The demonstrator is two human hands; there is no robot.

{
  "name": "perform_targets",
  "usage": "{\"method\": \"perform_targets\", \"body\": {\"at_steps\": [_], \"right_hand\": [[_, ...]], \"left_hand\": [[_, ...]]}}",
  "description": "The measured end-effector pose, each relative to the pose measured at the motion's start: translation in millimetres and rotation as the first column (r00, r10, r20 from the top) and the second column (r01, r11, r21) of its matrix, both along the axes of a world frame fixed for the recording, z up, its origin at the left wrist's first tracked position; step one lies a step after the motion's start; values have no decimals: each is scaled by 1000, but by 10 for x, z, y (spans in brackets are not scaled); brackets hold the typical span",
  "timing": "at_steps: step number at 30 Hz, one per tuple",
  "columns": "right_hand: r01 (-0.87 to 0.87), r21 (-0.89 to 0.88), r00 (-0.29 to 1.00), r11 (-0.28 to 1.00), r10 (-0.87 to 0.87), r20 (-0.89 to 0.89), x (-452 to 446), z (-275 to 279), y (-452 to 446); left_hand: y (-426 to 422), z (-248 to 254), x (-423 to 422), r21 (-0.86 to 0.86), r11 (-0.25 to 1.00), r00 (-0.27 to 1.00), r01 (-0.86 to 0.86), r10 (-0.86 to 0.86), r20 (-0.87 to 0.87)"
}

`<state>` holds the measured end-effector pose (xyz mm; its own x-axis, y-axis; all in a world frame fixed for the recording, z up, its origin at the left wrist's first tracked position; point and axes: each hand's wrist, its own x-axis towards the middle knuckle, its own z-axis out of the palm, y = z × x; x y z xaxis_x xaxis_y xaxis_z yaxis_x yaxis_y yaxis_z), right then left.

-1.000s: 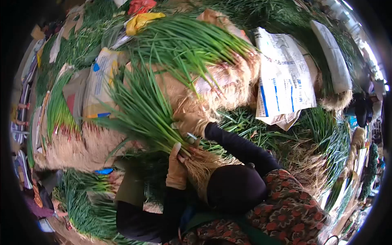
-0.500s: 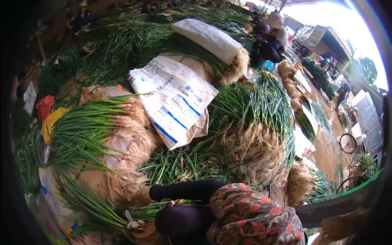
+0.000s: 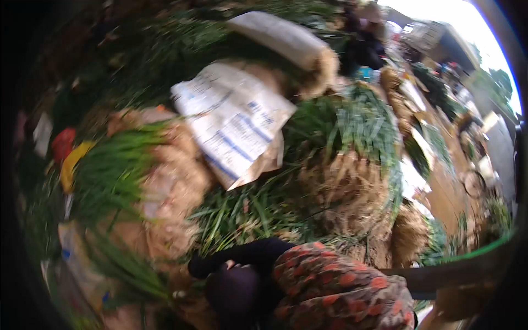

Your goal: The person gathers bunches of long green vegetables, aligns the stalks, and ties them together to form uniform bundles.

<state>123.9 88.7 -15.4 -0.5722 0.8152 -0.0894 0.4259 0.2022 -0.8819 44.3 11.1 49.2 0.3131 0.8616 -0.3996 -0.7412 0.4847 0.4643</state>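
Long green leaves of an onion bunch (image 3: 132,272) fan out at the lower left, with pale roots (image 3: 195,311) at the near end. Across its base lie the pale fingertips of my left hand (image 3: 179,295), closed round the bunch; the rest of that hand is hidden. My right hand (image 3: 177,275), in a tan glove below a black sleeve, is beside the bunch, its fingers smeared by motion. Just above lies a pile of green onions (image 3: 113,170) with roots on brown sacking.
A white printed sack (image 3: 234,124) lies at the centre. Rooted bundles (image 3: 352,187) stand right of it, a rolled white sheet (image 3: 280,36) behind. Yellow (image 3: 74,165) and red bags (image 3: 63,144) lie left. A person (image 3: 366,41) sits at the back right. A dark round shape (image 3: 234,291) blocks the lower middle.
The view has swung right and up, so the hands and bunch now appear lower left. More ground and sky show at right. The picture has become blurred.
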Motion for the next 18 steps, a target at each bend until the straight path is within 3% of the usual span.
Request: {"method": "perform_targets", "body": {"at_steps": [4,7,8,9,10,11,13,14,15,18], "right_hand": [[34,28,967,999,-40,253,-17,13,131],[108,-42,860,993,-72,505,403,187,197],[109,23,835,994,-104,540,555,286,139],[253,191,897,949,-304,322,696,209,-31],[-141,25,765,990,93,637,826,-111,-53],[-289,-102,701,952,283,655,951,-87,-158],[-316,-147,691,937,333,641,1162,-128,-214],[-207,-65,757,976,202,622,1251,-187,-84],[11,18,842,1000,-19,540,1300,-121,126],[484,242,793,841,-539,285,1215,370,652]], "left_hand": [[-98,61,-270,29,999,986,-39,33,164],[-164,116,-407,102,994,943,-39,3,332],[-166,134,-416,141,990,929,-32,-23,370],[-161,116,-447,181,983,915,-25,-50,400],[-135,99,-487,236,972,916,-20,-77,395],[-106,61,-493,238,970,896,-38,-72,437],[-11,-44,-465,250,966,847,-65,-79,525],[24,-150,-458,168,983,801,-76,-40,597],[49,-152,-418,143,986,791,-82,-23,611],[21,-175,-375,-18,994,861,-108,103,498]]}}
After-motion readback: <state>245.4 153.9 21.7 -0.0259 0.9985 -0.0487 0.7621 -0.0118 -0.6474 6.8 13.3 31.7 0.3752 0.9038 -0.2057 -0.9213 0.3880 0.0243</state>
